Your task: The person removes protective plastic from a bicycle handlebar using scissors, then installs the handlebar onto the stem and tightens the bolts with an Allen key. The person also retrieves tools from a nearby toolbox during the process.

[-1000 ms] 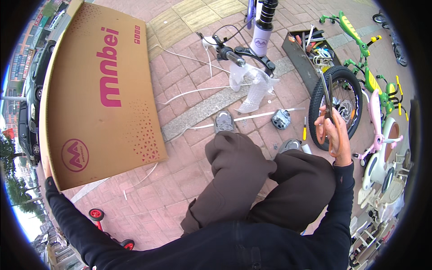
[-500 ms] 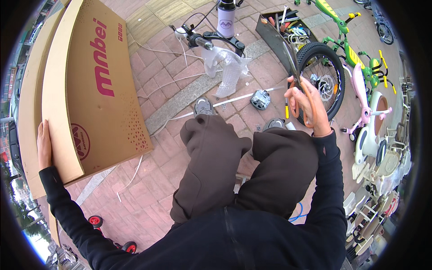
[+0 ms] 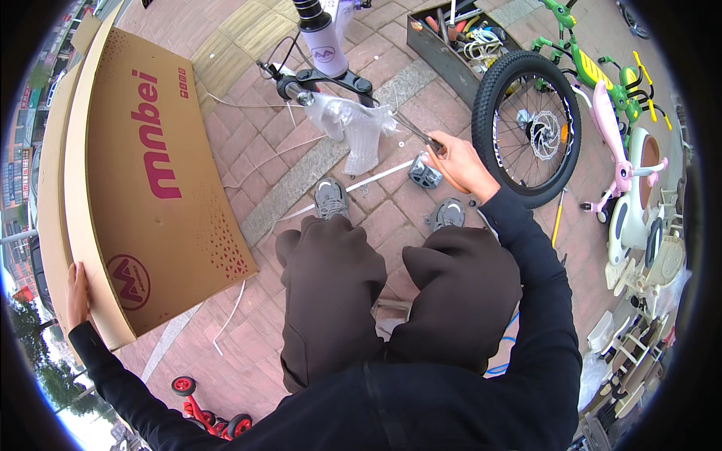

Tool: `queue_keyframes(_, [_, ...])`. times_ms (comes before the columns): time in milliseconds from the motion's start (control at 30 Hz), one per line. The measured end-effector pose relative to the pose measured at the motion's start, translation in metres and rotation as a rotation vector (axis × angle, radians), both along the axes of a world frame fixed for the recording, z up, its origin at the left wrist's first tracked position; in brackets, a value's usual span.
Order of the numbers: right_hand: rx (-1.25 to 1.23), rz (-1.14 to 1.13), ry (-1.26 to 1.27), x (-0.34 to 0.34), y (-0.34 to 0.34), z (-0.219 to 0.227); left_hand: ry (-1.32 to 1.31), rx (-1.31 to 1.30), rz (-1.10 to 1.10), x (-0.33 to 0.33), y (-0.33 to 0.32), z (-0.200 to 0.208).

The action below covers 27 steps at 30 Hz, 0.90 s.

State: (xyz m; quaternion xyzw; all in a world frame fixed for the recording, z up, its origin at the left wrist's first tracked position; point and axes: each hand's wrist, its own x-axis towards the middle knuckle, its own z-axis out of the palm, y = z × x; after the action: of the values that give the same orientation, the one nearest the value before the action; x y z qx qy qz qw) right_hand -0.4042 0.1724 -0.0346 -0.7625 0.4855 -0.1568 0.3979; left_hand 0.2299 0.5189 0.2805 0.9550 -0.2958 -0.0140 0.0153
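– What's in the metal toolbox (image 3: pixel 445 65), upper right?
– Red-handled tools (image 3: pixel 432 25) and tangled white cable (image 3: pixel 485 48); the cardboard carton (image 3: pixel 169 233) at left hides its contents.
– The hands?
– Left hand (image 3: pixel 77 295) laid against the carton's edge, fingers extended. Right hand (image 3: pixel 462 167) clasping 1 pair of orange-handled scissors (image 3: pixel 419 131), right of centre, blades pointing upper left.

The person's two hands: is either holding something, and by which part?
The right hand holds scissors by their orange handles. The left hand is against the cardboard box at a flap; whether it grips cannot be told.
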Motion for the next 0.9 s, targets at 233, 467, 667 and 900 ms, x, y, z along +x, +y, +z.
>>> queue_keyframes(233, [-0.378, 0.036, 0.236, 0.029, -0.019, -0.034, 0.035, 0.31, 0.269, -0.066, -0.044, 0.032])
queue_keyframes(467, [-0.502, 0.109, 0.194, 0.03, 0.005, -0.047, -0.027, -0.565, -0.686, -0.286, -0.153, -0.064])
queue_keyframes(667, [-0.451, 0.082, 0.008, 0.033, 0.017, -0.049, 0.237, -0.205, -1.409, -0.372, -0.302, -0.252])
queue_keyframes(900, [-0.236, 0.197, -0.083, 0.024, 0.02, -0.05, 0.584, -0.45, -1.336, -0.364, -0.331, -0.315])
